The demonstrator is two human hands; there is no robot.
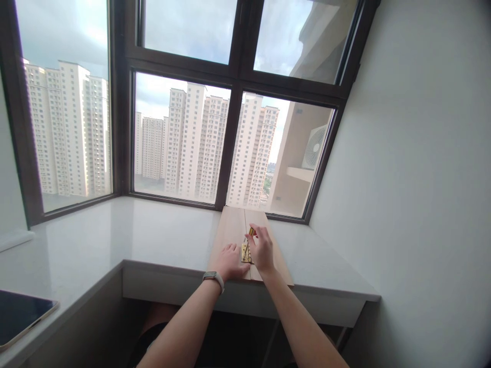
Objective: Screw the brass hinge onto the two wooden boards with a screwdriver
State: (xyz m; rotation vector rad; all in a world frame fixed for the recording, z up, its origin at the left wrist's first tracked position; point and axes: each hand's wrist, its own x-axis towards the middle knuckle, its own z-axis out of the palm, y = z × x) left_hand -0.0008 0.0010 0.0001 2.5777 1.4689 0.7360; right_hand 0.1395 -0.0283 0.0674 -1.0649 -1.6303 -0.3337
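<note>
My right hand (263,250) grips a small screwdriver (251,231) by its yellow and black handle, with the thin shaft pointing down. Its tip reaches a small yellowish board (244,252) with dark and light parts on it, too small to make out. Flat beside that board lies my left hand (231,261), fingers stretched out and thumb at the board's near edge. A grey band device (215,278) is on my left wrist. Under both hands is a light wooden panel (230,225) with a dark seam down its middle; my right hand hides part of the small board.
The panel rests on a white sill counter (169,230), its far end by the dark window frame (226,168). A white wall (406,153) rises on the right. A tablet-like device (23,314) lies at the far left, near the counter's edge.
</note>
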